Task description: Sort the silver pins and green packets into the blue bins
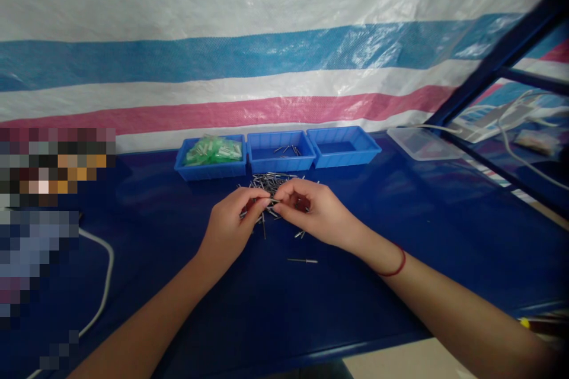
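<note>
Both my hands meet over a loose pile of metal blind rivets (pixel 269 181) on the dark blue table. My left hand (pixel 237 213) pinches one end of a small rivet (pixel 274 200) between thumb and forefinger. At its other end, the thumb and forefinger of my right hand (pixel 316 210) are closed too. Part of the pile is hidden behind my fingers. A single rivet (pixel 302 260) lies apart on the table, nearer to me. A few more rivets (pixel 300 234) lie just below my right hand.
Behind the pile stand three blue bins: the left bin (pixel 208 173) with green plastic packets (pixel 213 151), the middle bin (pixel 282 164) with several rivets, and the right bin (pixel 347 157). A clear plastic lid (pixel 424 145) lies farther right. A white cable (pixel 109 272) runs along the left.
</note>
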`<action>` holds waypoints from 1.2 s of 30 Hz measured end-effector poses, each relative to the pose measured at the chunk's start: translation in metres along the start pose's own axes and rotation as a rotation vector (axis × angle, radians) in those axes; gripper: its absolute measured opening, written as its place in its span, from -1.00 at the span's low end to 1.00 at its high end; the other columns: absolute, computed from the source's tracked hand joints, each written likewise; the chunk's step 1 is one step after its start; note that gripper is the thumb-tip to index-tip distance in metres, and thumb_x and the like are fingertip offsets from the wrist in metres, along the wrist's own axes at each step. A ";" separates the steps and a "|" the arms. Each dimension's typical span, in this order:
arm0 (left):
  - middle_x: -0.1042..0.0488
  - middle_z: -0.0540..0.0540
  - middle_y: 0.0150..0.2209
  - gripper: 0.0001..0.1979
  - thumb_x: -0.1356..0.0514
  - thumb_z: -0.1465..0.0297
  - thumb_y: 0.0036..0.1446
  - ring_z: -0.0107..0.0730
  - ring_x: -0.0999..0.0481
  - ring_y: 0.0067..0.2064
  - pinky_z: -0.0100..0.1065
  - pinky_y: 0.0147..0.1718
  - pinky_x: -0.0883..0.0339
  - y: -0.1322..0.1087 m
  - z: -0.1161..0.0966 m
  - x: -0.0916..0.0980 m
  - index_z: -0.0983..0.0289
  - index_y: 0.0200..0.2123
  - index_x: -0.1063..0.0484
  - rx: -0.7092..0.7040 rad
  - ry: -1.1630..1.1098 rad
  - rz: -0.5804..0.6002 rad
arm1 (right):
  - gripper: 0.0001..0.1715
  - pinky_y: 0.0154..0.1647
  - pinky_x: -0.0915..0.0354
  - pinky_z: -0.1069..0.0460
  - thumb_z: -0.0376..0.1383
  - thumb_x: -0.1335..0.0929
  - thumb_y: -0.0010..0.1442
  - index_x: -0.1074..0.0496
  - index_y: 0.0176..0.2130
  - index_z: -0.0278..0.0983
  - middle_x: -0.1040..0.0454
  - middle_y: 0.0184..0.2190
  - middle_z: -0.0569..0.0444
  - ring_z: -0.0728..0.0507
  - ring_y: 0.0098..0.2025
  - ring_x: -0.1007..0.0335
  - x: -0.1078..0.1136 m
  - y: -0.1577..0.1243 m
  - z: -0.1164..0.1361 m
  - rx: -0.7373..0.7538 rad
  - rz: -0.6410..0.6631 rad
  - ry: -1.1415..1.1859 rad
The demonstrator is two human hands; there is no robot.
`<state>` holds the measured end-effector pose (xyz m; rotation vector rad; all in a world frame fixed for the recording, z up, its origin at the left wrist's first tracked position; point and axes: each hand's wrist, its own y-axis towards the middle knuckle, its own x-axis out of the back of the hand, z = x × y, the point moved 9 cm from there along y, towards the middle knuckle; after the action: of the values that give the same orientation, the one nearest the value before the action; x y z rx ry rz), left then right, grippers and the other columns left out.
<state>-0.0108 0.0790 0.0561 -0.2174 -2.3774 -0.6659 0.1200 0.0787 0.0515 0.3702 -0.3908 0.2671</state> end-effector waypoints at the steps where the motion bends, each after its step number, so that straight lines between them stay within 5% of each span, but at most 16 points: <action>1: -0.53 0.00 -0.32 -0.89 -0.15 0.36 0.21 -0.44 -0.47 -0.34 -0.43 -0.31 -0.29 0.000 0.000 -0.001 0.23 -0.26 -0.47 0.001 0.000 0.009 | -0.95 -0.46 -0.23 0.11 -0.35 -0.37 0.12 -0.43 -0.32 -0.28 -0.39 -0.48 0.15 0.04 -0.50 -0.27 0.000 -0.001 0.003 0.013 -0.003 -0.004; 14: -0.44 0.05 -0.33 -0.78 0.00 0.34 0.31 -0.40 -0.43 -0.30 -0.37 -0.27 -0.27 -0.001 -0.003 -0.015 0.29 -0.25 -0.41 -0.040 0.009 0.113 | -0.87 -0.46 -0.30 0.11 -0.29 -0.36 0.16 -0.47 -0.26 -0.28 -0.48 -0.39 0.08 0.03 -0.45 -0.36 0.001 -0.003 0.006 0.026 -0.022 0.118; 19: -0.48 0.07 -0.22 -0.71 -0.02 0.33 0.31 -0.38 -0.45 -0.24 -0.32 -0.17 -0.29 -0.002 -0.003 -0.012 0.26 0.06 -0.30 0.007 0.015 0.045 | -0.77 -0.66 -0.17 0.14 -0.21 -0.43 0.07 -0.41 -0.29 -0.29 -0.43 -0.41 0.12 0.09 -0.61 -0.25 0.035 0.012 -0.028 -0.112 -0.292 0.294; 21: -0.48 0.08 -0.21 -0.72 -0.03 0.35 0.31 -0.36 -0.45 -0.20 -0.29 -0.13 -0.28 -0.003 -0.006 -0.016 0.26 0.04 -0.32 -0.035 0.043 0.071 | -0.72 -0.71 -0.13 0.15 -0.21 -0.43 0.05 -0.42 -0.24 -0.30 -0.44 -0.35 0.09 0.11 -0.63 -0.22 0.052 0.019 -0.041 -0.137 -0.398 0.261; 25: -0.49 0.11 -0.16 -0.79 -0.06 0.39 0.29 -0.29 -0.41 -0.10 -0.23 -0.05 -0.23 -0.008 -0.015 -0.026 0.26 -0.08 -0.43 -0.185 0.155 0.140 | -0.55 -0.74 -0.12 0.15 -0.21 -0.38 0.10 -0.38 -0.02 -0.29 -0.46 -0.16 -0.03 0.08 -0.58 -0.29 0.061 0.032 -0.055 -0.170 -0.359 0.203; 32: -0.51 0.03 -0.09 -0.75 -0.05 0.39 0.31 -0.25 -0.34 -0.07 -0.19 -0.15 -0.11 -0.024 -0.037 -0.060 0.08 -0.03 -0.46 -0.408 0.352 0.403 | -0.59 -0.69 -0.10 0.16 -0.20 -0.37 0.11 -0.31 -0.05 -0.27 -0.37 -0.36 0.12 0.11 -0.62 -0.22 0.063 0.022 -0.052 -0.201 -0.389 0.180; 36: -0.50 0.03 -0.07 -0.77 -0.08 0.26 0.29 -0.23 -0.33 -0.06 -0.18 -0.17 -0.05 -0.026 -0.038 -0.068 0.06 -0.07 -0.49 -0.421 0.409 0.418 | -0.62 -0.67 -0.11 0.16 -0.22 -0.37 0.11 -0.29 -0.07 -0.25 -0.34 -0.35 0.14 0.11 -0.60 -0.21 0.054 0.018 -0.050 -0.211 -0.337 0.216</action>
<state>0.0548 0.0383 0.0276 -0.6694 -1.7112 -0.8978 0.1781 0.1246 0.0366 0.1921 -0.1371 -0.0636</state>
